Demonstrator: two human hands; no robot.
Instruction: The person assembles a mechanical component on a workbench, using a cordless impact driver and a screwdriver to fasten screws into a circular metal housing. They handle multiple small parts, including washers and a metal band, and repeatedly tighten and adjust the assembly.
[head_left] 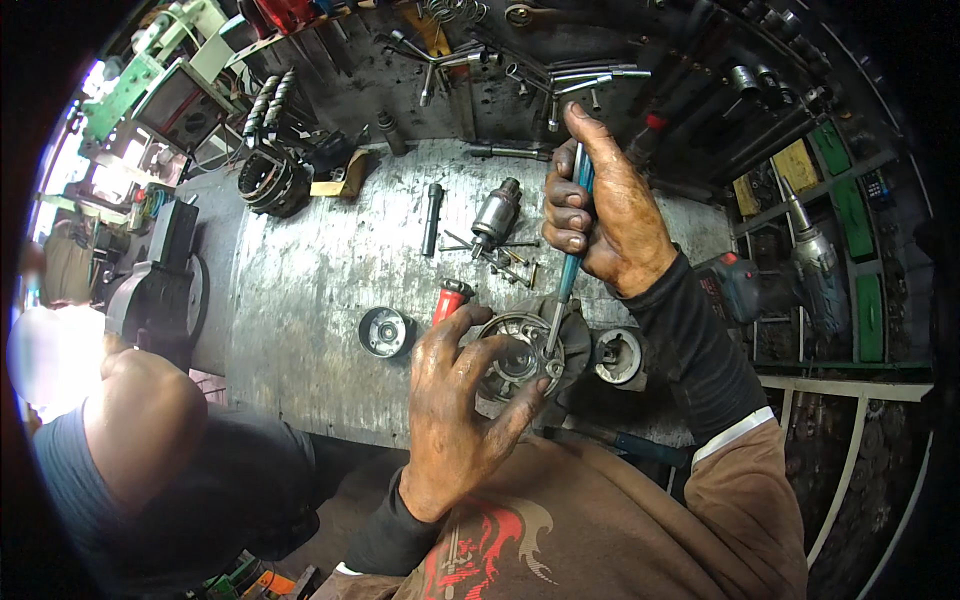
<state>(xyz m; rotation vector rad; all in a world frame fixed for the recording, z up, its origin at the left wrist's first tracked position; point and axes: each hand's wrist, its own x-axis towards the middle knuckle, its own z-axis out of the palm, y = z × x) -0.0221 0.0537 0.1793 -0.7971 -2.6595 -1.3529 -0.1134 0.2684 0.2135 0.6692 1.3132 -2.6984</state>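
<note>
A round metal housing (pixel 490 340) with an open, ringed face lies near the bench's front edge. My left hand (pixel 450 415) is closed on it, fingers over the left rim and thumb along the near side. My right hand (pixel 615 205) wraps round the teal handle of a screwdriver (pixel 566 285), thumb pointing up. The screwdriver's shaft slants down and its tip meets the right part of the housing's face. Just beyond my left fingers lies a red-ended tool (pixel 450 299). A round metal cup (pixel 384 331) sits to the left, and a pale ring-shaped part (pixel 619 356) to the right.
On the metal bench (pixel 300 300) lie a motor armature (pixel 496 215), several loose bolts (pixel 515 262) and a black rod (pixel 432 220). A dark coil ring (pixel 272 182) stands far left. Wrenches (pixel 590 75) hang behind; a drill (pixel 735 285) is right. Another person's arm (pixel 145 425) is at left.
</note>
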